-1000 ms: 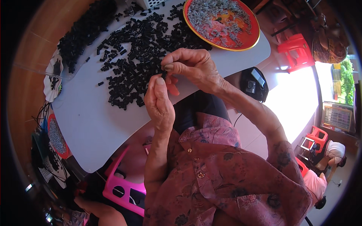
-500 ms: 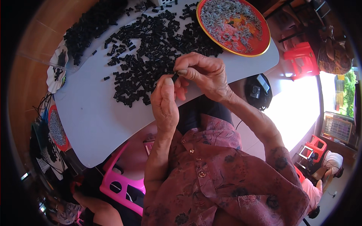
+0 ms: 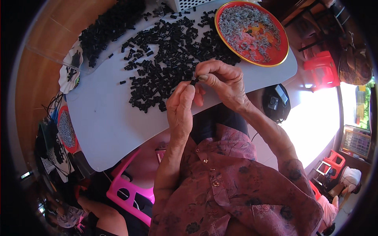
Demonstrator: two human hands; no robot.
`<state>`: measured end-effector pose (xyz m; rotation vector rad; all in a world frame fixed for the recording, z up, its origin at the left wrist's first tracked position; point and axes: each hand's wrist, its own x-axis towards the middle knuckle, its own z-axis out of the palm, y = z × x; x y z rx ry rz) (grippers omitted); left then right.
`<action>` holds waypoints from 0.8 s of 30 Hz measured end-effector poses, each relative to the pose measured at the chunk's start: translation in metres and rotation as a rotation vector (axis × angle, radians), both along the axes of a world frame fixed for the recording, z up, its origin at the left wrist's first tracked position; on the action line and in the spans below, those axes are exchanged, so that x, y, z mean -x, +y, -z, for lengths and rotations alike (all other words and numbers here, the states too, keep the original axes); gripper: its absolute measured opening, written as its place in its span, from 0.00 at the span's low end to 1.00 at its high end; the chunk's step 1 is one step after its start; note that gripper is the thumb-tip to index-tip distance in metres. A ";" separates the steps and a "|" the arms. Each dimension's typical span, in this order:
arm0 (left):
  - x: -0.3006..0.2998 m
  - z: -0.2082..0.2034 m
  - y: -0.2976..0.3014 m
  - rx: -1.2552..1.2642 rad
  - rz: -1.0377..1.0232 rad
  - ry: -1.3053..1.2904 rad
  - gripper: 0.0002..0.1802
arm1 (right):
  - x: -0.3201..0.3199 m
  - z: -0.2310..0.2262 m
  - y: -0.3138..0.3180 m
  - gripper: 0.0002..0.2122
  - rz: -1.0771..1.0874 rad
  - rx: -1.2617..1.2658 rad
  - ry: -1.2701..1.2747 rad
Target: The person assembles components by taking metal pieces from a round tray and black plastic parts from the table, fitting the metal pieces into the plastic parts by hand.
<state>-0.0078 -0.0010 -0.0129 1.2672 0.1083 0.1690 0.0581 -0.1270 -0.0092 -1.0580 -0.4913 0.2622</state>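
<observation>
My left hand (image 3: 182, 104) pinches a small black plastic piece (image 3: 193, 82) between thumb and fingers. Right against it, my right hand (image 3: 225, 80) has thumb and forefinger pressed together at the piece's upper end; whatever sits between those fingertips is too small to make out. Both hands are held over the near side of the table, just in front of a wide spread of similar short black plastic pieces (image 3: 169, 59). A red round tray (image 3: 286, 59) with a yellow rim, holding many small silvery metal parts (image 3: 232, 23), stands at the far right of the table.
The pale table (image 3: 102, 137) curves around my front. A darker heap of black pieces (image 3: 106, 31) lies far left, beside a white fluted dish (image 3: 65, 80). Pink plastic chair (image 3: 130, 192) at lower left, black round stool (image 3: 271, 104) at right. Other people sit farther off.
The whole view has shifted, so table and hands appear slightly farther right. Both hands stay together around the black piece, with hardly any change in their grip.
</observation>
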 end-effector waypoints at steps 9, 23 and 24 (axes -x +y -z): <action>-0.001 -0.001 0.000 -0.038 -0.001 0.007 0.15 | 0.001 -0.003 0.002 0.03 -0.007 -0.024 0.031; 0.000 0.003 -0.003 -0.030 -0.003 -0.026 0.14 | 0.002 0.001 0.002 0.04 0.039 0.030 -0.027; 0.001 0.002 -0.004 -0.050 -0.010 -0.037 0.14 | 0.003 0.001 0.002 0.03 0.077 0.047 -0.044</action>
